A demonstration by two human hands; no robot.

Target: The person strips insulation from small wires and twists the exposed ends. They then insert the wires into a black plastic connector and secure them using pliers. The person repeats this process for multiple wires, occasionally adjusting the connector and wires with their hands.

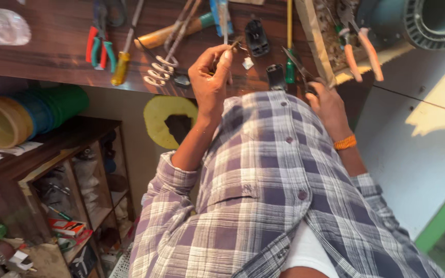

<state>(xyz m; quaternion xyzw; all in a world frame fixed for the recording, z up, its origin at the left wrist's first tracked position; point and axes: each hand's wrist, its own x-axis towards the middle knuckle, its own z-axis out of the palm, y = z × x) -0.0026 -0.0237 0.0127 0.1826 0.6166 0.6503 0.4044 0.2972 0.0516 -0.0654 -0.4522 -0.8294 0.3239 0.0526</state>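
Observation:
My left hand (211,80) is raised over the dark wooden table (52,46), with thumb and fingers pinched on a small thin metal piece (231,47). A small white tag (247,63) lies just beside it. My right hand (328,105), with an orange band at the wrist, grips a dark tool with pointed blades (295,62) at the table edge; it looks like scissors or cutters. Two small black parts (257,37) (275,76) lie between the hands. My plaid shirt (274,190) fills the lower middle of the view.
On the table lie red-and-green pliers (99,46), a yellow-handled screwdriver (121,67), a coiled heating rod (160,72), a green-handled screwdriver (290,69) and orange-handled pliers (361,51). Stacked buckets (21,116) top a cluttered shelf (78,180) at left. A yellow foam ring (168,121) hangs below the table.

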